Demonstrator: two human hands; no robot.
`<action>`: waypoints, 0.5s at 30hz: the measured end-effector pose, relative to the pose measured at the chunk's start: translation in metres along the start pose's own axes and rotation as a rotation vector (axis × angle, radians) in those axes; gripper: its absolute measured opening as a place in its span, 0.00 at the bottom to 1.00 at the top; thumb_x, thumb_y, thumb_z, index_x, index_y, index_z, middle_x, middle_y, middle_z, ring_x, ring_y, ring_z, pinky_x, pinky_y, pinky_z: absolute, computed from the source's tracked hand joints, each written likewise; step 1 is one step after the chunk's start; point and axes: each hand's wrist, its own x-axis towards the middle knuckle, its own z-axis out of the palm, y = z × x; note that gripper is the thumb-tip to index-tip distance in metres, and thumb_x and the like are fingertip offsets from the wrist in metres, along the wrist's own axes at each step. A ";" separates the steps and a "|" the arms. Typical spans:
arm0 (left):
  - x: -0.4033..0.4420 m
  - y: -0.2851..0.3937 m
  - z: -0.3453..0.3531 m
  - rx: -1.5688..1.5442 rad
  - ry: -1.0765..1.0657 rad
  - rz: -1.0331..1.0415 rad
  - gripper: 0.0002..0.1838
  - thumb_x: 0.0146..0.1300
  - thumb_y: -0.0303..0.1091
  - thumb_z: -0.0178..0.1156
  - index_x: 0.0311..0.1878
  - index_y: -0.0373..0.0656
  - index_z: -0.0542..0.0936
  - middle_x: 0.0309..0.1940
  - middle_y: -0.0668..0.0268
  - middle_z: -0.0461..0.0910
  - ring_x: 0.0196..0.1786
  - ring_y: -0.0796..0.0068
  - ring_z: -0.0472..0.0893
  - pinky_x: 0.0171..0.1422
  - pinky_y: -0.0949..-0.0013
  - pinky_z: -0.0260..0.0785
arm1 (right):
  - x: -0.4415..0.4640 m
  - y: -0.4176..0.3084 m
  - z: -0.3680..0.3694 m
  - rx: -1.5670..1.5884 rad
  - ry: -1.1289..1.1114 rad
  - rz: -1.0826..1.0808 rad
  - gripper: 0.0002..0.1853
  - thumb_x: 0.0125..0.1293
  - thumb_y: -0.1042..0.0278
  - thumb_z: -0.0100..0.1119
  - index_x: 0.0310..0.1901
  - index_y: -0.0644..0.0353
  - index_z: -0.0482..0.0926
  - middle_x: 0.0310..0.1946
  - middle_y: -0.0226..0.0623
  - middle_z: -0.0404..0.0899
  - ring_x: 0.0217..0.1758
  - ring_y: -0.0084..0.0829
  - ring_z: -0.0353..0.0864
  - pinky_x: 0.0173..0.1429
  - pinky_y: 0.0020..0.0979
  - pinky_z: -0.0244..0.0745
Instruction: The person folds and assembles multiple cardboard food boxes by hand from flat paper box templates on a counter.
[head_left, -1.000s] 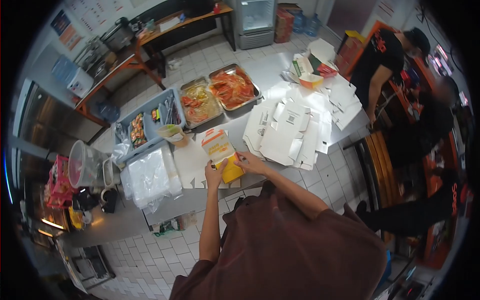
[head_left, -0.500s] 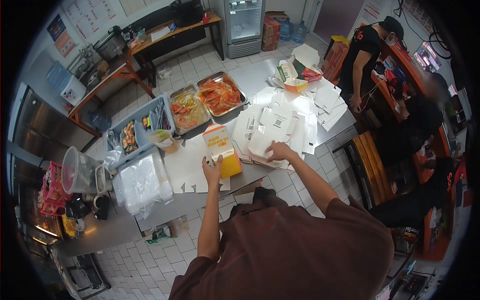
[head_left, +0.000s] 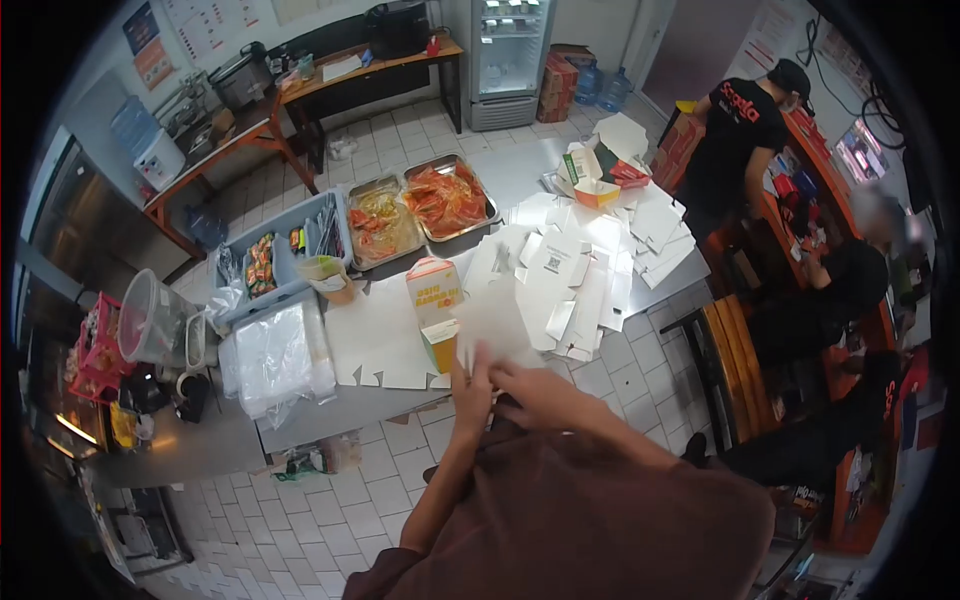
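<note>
Close to my body, a flat white carton blank (head_left: 500, 325), smeared by motion, rises from my two hands. My left hand (head_left: 474, 390) is closed on its lower left edge. Beside it, my right hand (head_left: 545, 397) grips the lower right edge, with the fingers partly hidden. Just left of the blank stands an orange, white and yellow folded food box (head_left: 436, 295), its printed lid up. More flat white cartons (head_left: 562, 265) lie in a loose pile to the right. Under the box, a white cardboard sheet (head_left: 372, 335) covers part of the metal table.
Two metal trays of food in plastic (head_left: 385, 235) sit at the back. Left are a blue-grey bin (head_left: 285, 270) of packets, a plastic cup (head_left: 328, 280) and clear plastic bags (head_left: 275, 355). An open box (head_left: 600, 165) tops the far pile. Co-workers stand at the right counter.
My right hand has come from the carton pile toward my body, bringing a flat blank. The left hand has left the yellow box and moved right to the blank.
</note>
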 end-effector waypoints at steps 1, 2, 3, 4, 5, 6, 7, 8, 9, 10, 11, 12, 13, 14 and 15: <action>0.007 -0.006 -0.012 -0.079 -0.047 -0.005 0.23 0.77 0.34 0.58 0.70 0.37 0.71 0.57 0.55 0.82 0.53 0.67 0.83 0.59 0.65 0.76 | -0.004 0.000 -0.001 -0.070 0.002 -0.027 0.25 0.64 0.62 0.69 0.62 0.54 0.77 0.62 0.46 0.75 0.54 0.48 0.83 0.57 0.44 0.79; 0.007 -0.008 -0.025 0.164 -0.207 0.153 0.21 0.76 0.33 0.59 0.68 0.37 0.74 0.55 0.56 0.82 0.53 0.68 0.83 0.58 0.65 0.76 | -0.002 0.002 -0.007 -0.142 0.014 -0.062 0.25 0.64 0.62 0.69 0.62 0.54 0.76 0.63 0.47 0.75 0.55 0.49 0.83 0.57 0.44 0.79; 0.004 -0.009 -0.039 0.417 -0.363 0.313 0.19 0.75 0.32 0.59 0.65 0.37 0.76 0.54 0.58 0.83 0.52 0.70 0.83 0.58 0.66 0.76 | 0.004 -0.001 -0.017 -0.259 0.250 -0.099 0.23 0.65 0.62 0.69 0.60 0.55 0.78 0.60 0.46 0.77 0.54 0.49 0.83 0.56 0.44 0.79; 0.001 -0.002 -0.048 0.683 -0.504 0.473 0.17 0.74 0.30 0.60 0.63 0.38 0.78 0.53 0.60 0.84 0.52 0.71 0.83 0.57 0.66 0.76 | 0.011 -0.008 -0.029 -0.365 0.490 -0.146 0.21 0.65 0.63 0.69 0.58 0.55 0.80 0.57 0.46 0.80 0.53 0.49 0.84 0.55 0.43 0.79; -0.007 0.001 -0.049 0.667 -0.454 0.344 0.15 0.73 0.29 0.61 0.60 0.38 0.80 0.50 0.61 0.84 0.52 0.72 0.83 0.58 0.67 0.75 | 0.011 -0.011 -0.036 -0.464 0.726 -0.171 0.18 0.66 0.63 0.68 0.56 0.56 0.81 0.54 0.46 0.83 0.52 0.49 0.84 0.55 0.43 0.79; -0.019 0.012 -0.043 0.648 -0.404 0.215 0.13 0.72 0.27 0.61 0.58 0.38 0.81 0.48 0.63 0.85 0.52 0.73 0.82 0.59 0.68 0.74 | 0.009 0.001 -0.034 -0.271 0.525 -0.117 0.16 0.66 0.64 0.67 0.54 0.57 0.82 0.50 0.46 0.84 0.50 0.49 0.84 0.53 0.43 0.79; -0.027 0.019 -0.041 0.628 -0.354 0.088 0.11 0.71 0.26 0.62 0.55 0.38 0.82 0.46 0.65 0.85 0.52 0.74 0.82 0.60 0.69 0.74 | 0.006 0.022 -0.027 -0.081 0.323 -0.063 0.13 0.67 0.64 0.66 0.51 0.58 0.82 0.46 0.45 0.85 0.48 0.50 0.85 0.51 0.43 0.79; -0.028 0.016 -0.045 0.565 -0.352 0.107 0.11 0.72 0.26 0.61 0.55 0.38 0.82 0.47 0.64 0.84 0.54 0.74 0.82 0.61 0.70 0.73 | 0.005 0.035 -0.022 0.101 0.121 -0.010 0.11 0.68 0.65 0.65 0.49 0.58 0.83 0.42 0.45 0.87 0.46 0.50 0.85 0.49 0.44 0.79; -0.030 0.012 -0.050 0.501 -0.353 0.128 0.11 0.73 0.27 0.61 0.55 0.38 0.82 0.49 0.64 0.84 0.55 0.74 0.81 0.62 0.70 0.72 | 0.008 0.038 -0.020 0.083 0.073 0.023 0.10 0.70 0.64 0.65 0.47 0.60 0.82 0.39 0.46 0.87 0.43 0.51 0.85 0.48 0.43 0.79; -0.032 0.010 -0.053 0.436 -0.356 0.143 0.11 0.73 0.28 0.61 0.55 0.38 0.82 0.50 0.64 0.83 0.57 0.74 0.80 0.63 0.71 0.71 | 0.010 0.040 -0.021 0.119 0.035 0.030 0.10 0.70 0.64 0.65 0.47 0.60 0.82 0.39 0.47 0.87 0.43 0.51 0.85 0.48 0.43 0.79; -0.032 0.010 -0.058 0.333 -0.459 0.140 0.10 0.75 0.31 0.60 0.55 0.39 0.82 0.54 0.63 0.79 0.61 0.74 0.77 0.63 0.71 0.70 | 0.011 0.043 -0.022 0.155 -0.001 0.038 0.11 0.70 0.63 0.65 0.47 0.60 0.82 0.39 0.47 0.87 0.43 0.51 0.85 0.48 0.43 0.79; -0.032 0.010 -0.062 0.332 -0.489 0.138 0.09 0.75 0.31 0.60 0.54 0.39 0.82 0.55 0.62 0.78 0.62 0.74 0.76 0.63 0.71 0.70 | 0.011 0.045 -0.022 0.193 -0.036 0.051 0.11 0.70 0.63 0.65 0.47 0.60 0.82 0.40 0.47 0.87 0.44 0.52 0.86 0.48 0.43 0.79; -0.032 0.008 -0.068 0.332 -0.521 0.130 0.09 0.75 0.31 0.60 0.53 0.39 0.82 0.57 0.62 0.77 0.63 0.74 0.75 0.63 0.71 0.70 | 0.013 0.046 -0.019 0.224 -0.008 0.047 0.11 0.71 0.62 0.65 0.47 0.60 0.82 0.40 0.47 0.87 0.43 0.51 0.86 0.48 0.42 0.79; -0.031 0.008 -0.071 0.332 -0.553 0.122 0.09 0.75 0.31 0.60 0.52 0.39 0.82 0.58 0.62 0.76 0.64 0.74 0.75 0.63 0.71 0.70 | 0.017 0.046 -0.016 0.254 0.022 0.042 0.11 0.71 0.62 0.65 0.47 0.61 0.82 0.40 0.48 0.87 0.43 0.50 0.86 0.48 0.42 0.79; -0.032 0.008 -0.072 0.379 -0.521 0.168 0.08 0.74 0.30 0.61 0.51 0.39 0.81 0.58 0.61 0.76 0.63 0.73 0.75 0.63 0.71 0.70 | 0.020 0.046 -0.010 0.289 0.048 0.041 0.12 0.71 0.62 0.65 0.47 0.61 0.82 0.40 0.48 0.87 0.42 0.50 0.86 0.48 0.41 0.79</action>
